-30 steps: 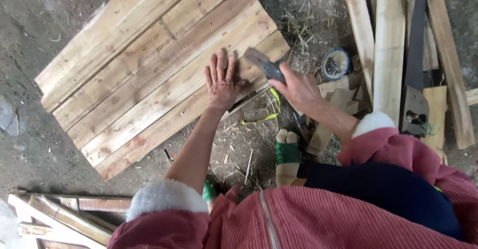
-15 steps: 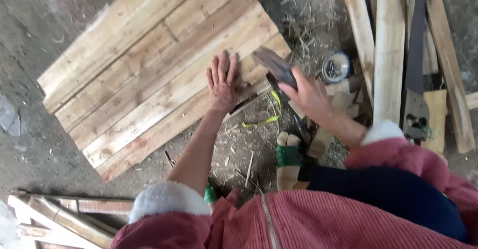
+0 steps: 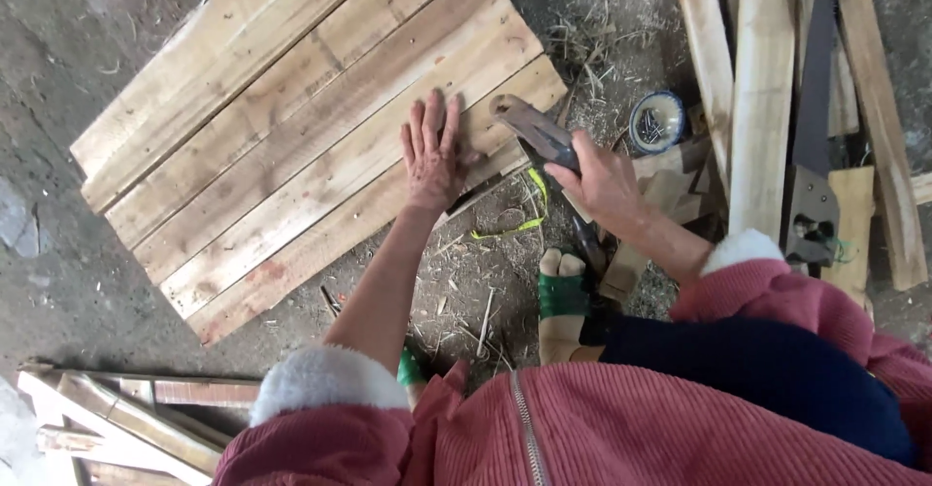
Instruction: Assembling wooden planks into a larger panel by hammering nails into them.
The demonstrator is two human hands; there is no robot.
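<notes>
Item: plank panel (image 3: pixel 291 146), upper left to centre of frame. Five or six pale boards lie edge to edge on the dirt floor, running diagonally; small dark dots along several boards look like nail heads, so most of the joining appears done. The lowest board, nearest the person, is the one under attention, at its right end.

Left hand (image 3: pixel 432 156): centre of frame, laid flat on the panel's lower boards, fingers spread and released, gripping nothing, pressing the wood down.

Right hand (image 3: pixel 602 180): right of centre, fingers clenched around the handle of a hammer (image 3: pixel 534 132). Its head sits over the right corner of the panel, just beside the left hand's thumb. Whether the head touches the wood cannot be told.

Nearby: small round blue-rimmed bowl of nails (image 3: pixel 657 122), upper right, on the ground close to the hammer. Loose long boards (image 3: pixel 762 98) stand in a row at the right edge. Handsaw (image 3: pixel 811 185) lies among them, blade pointing up the frame. Yellow-green cord (image 3: pixel 515 224) sits on straw below the panel. Scrap offcuts (image 3: pixel 107 418) are piled at lower left.

Judged remaining: fixing of the lower board's right end; possibly more boards from the row at right.

Unclear: no nail is visible under the hammer. Any cross-battens beneath the panel are hidden. The hammer's lower handle is covered by the fist. The person's lap and foot block the ground at bottom centre.
</notes>
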